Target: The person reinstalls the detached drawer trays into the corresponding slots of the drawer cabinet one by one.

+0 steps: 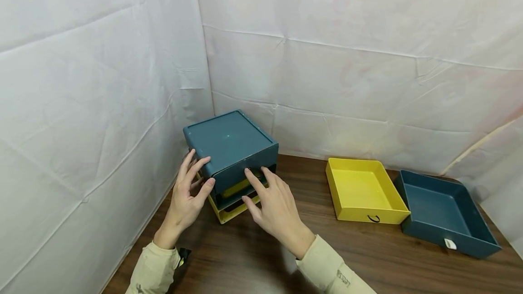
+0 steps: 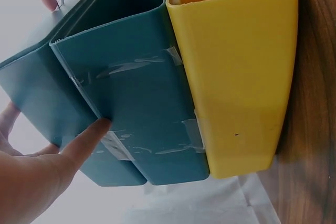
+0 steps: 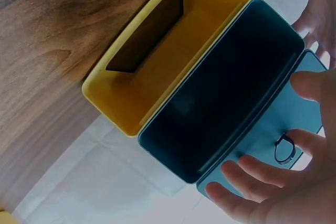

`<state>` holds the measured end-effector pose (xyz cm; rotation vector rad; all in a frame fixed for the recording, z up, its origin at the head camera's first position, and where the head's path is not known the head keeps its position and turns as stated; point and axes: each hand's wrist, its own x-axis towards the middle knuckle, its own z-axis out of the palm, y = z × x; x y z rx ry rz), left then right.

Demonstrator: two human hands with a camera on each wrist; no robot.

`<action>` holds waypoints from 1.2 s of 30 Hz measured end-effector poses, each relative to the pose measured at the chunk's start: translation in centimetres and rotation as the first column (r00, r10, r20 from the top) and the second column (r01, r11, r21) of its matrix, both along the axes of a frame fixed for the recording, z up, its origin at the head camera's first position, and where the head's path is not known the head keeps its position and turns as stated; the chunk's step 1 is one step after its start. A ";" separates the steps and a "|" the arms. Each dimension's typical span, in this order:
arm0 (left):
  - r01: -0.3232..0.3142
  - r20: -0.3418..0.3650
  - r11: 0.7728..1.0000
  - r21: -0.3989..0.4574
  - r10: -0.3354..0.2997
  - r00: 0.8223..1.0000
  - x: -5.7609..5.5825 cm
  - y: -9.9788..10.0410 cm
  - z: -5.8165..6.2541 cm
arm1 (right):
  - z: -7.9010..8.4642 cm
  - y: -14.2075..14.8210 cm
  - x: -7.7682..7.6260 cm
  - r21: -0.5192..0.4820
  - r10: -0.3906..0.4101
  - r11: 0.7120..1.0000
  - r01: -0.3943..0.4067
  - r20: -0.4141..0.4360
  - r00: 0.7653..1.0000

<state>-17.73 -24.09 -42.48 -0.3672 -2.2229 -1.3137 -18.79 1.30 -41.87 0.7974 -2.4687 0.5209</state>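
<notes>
A small cabinet stands by the left wall: a yellow open-fronted frame (image 2: 239, 87) at the bottom, a teal open-fronted frame (image 2: 131, 87) above it, and a teal drawer section (image 1: 230, 139) on top. Clear tape shows on the side in the left wrist view. My left hand (image 1: 187, 196) rests on the cabinet's left side, thumb and fingers spread, one finger along the seam between the teal sections. At the front, my right hand (image 1: 278, 203) reaches towards the top section with fingers extended, beside its dark loop pull (image 3: 285, 149). Firm contact there is hard to tell.
To the right on the wooden table (image 1: 314, 248) lie a yellow drawer (image 1: 363, 185) with a dark loop pull and a teal drawer (image 1: 441, 208) with a white tab. White sheeting (image 1: 347, 80) hangs behind and at the left, close to the cabinet.
</notes>
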 end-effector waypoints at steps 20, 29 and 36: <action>0.005 -0.009 1.000 0.003 -0.005 1.000 -0.2 0.3 0.0 | 0.1 1.3 0.2 -0.013 0.008 1.000 -0.007 0.029 1.000; 0.002 -0.016 1.000 0.009 -0.002 1.000 -0.1 0.3 0.0 | -0.1 3.9 0.1 -0.038 -0.052 0.998 0.052 0.017 0.999; -0.004 -0.018 1.000 0.000 0.004 1.000 0.0 0.1 -0.1 | -1.3 7.2 -0.3 -0.028 -0.122 0.992 0.123 0.035 0.992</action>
